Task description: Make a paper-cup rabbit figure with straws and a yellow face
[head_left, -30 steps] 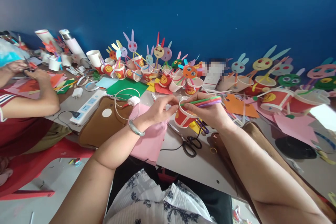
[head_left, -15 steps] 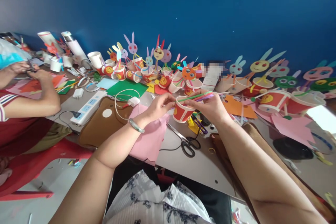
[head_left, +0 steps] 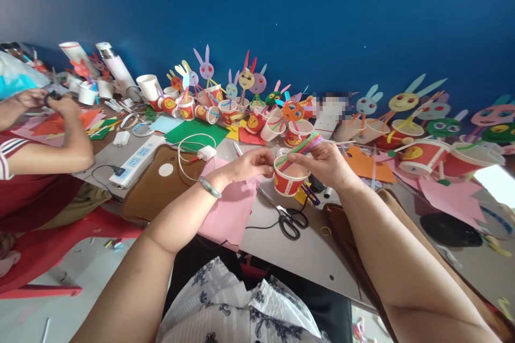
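A red and white paper cup (head_left: 286, 186) is between my hands, its open mouth tipped toward me. My right hand (head_left: 330, 165) is closed on a small bundle of green and purple strips (head_left: 303, 146), which lies slantwise across the cup's mouth. The fingers of my left hand (head_left: 255, 163) are curled together against the left side of the rim, with the fingertips partly hidden. Below the cup lie black-handled scissors (head_left: 288, 220) and a purple-handled pair (head_left: 309, 194). Pink paper (head_left: 229, 209) rests under my left wrist.
Paper cups with rabbit faces, such as an orange one (head_left: 293, 111), line the blue wall. A power strip (head_left: 137, 162) and a brown case (head_left: 151, 193) lie to the left. Orange paper (head_left: 368, 165) is on the right. At far left, another person's hands (head_left: 66, 107) work.
The cup has shifted slightly right and tipped its mouth more toward me. The strips in my right hand have turned from nearly level to a steeper slant.
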